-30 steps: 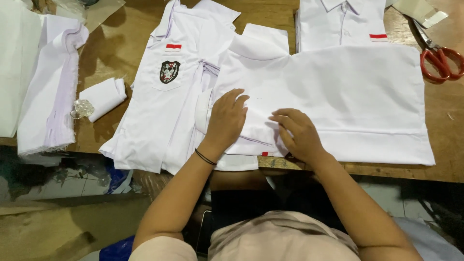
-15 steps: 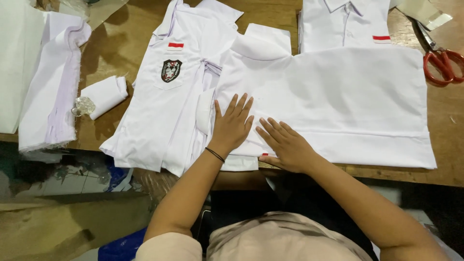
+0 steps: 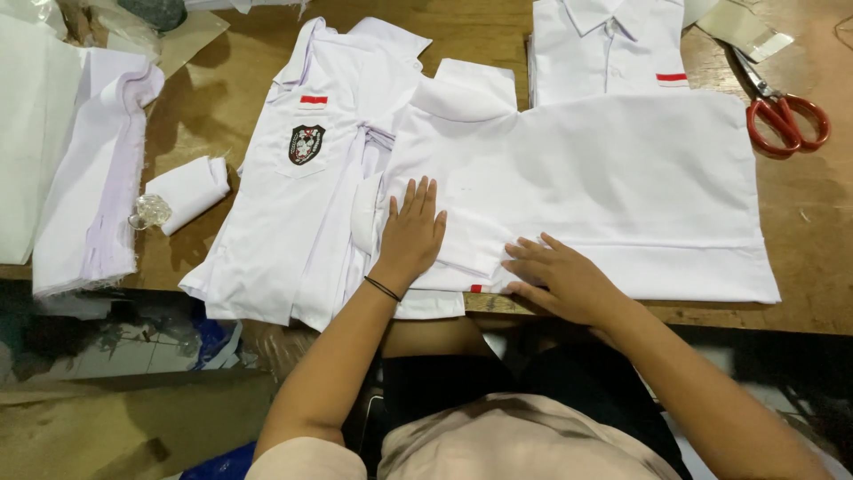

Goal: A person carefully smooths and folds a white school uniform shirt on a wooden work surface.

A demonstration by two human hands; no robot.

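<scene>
Head view: the left hand (image 3: 410, 233) lies flat with fingers spread on the white shirt (image 3: 586, 191) at frame centre on the table (image 3: 804, 236); the right hand (image 3: 558, 277), open, presses its folded lower edge. Smoothing the fold seems underway; next probably needs another even crease.

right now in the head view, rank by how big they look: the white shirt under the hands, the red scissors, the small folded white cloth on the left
1. white shirt under the hands, by far the largest
2. small folded white cloth
3. red scissors, which look close in size to the cloth, so that order is unsure
</scene>
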